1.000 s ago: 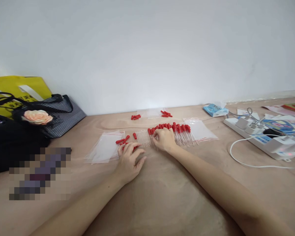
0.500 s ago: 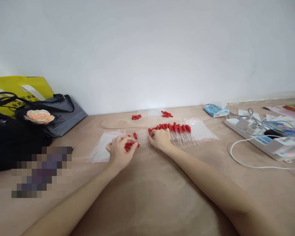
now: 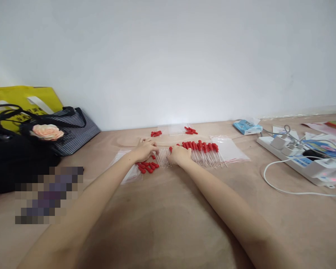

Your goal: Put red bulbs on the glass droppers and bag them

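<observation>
Left hand (image 3: 144,149) flat, grip released, on clear tubes (image 3: 162,158); red caps (image 3: 147,166) just behind it. Right hand (image 3: 180,154) pressing dropper row (image 3: 204,151), grip unclear.

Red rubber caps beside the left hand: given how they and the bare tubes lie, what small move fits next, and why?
Probably the left hand should pick one cap from the loose red rubber caps and seat it on a bare tube. The clear dropper tubes between the hands carry no caps, while the row of capped droppers past the right hand is finished.
</observation>
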Tool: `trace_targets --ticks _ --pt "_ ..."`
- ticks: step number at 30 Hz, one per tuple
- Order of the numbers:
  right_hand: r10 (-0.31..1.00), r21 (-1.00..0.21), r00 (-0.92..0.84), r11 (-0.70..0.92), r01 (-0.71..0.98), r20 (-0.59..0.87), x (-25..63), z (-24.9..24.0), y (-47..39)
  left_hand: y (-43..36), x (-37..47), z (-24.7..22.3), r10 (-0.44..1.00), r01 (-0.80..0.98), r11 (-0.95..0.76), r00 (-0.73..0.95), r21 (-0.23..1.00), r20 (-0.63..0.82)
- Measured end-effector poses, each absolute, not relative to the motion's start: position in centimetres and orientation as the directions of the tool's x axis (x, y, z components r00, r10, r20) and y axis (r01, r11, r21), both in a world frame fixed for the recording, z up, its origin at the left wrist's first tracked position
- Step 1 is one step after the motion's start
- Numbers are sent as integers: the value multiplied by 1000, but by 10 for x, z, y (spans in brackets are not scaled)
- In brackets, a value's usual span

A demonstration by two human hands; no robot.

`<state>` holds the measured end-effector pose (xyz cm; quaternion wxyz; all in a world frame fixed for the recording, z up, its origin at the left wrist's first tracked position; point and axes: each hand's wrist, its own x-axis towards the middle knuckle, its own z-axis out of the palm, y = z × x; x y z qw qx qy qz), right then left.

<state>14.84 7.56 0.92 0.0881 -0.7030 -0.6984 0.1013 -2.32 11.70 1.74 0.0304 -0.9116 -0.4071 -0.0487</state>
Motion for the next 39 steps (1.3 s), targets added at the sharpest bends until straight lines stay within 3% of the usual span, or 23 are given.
trace_targets --ticks 5,9,14,18,22,26,30,34,39 --pt "998 -278 -55 52 959 -3 154 14 73 118 -34 20 697 708 -700 706 -94 125" --pt "968 -304 -251 246 920 22 177 20 57 119 -40 18 680 688 -719 726 -100 103" --pt "863 -331 -504 484 810 30 218 14 25 119 -36 16 668 674 -734 738 -80 91" --pt "716 -418 -694 655 630 78 239 2 10 111 -34 33 684 695 -715 717 -70 135" --pt "675 -418 -726 701 577 130 249 -2 9 70 -21 45 714 720 -690 662 70 230" --pt "682 -418 -707 707 570 190 252 -6 9 14 2 23 725 685 -688 632 240 274" --pt "710 -377 -646 700 607 279 247 -13 5 -13 14 -6 762 706 -644 555 296 333" --pt "763 -329 -592 647 688 261 234 -18 -1 -13 14 -16 785 708 -617 523 343 332" --pt "803 -255 -544 594 763 244 224 -21 -8 -12 14 -16 775 722 -623 515 302 367"
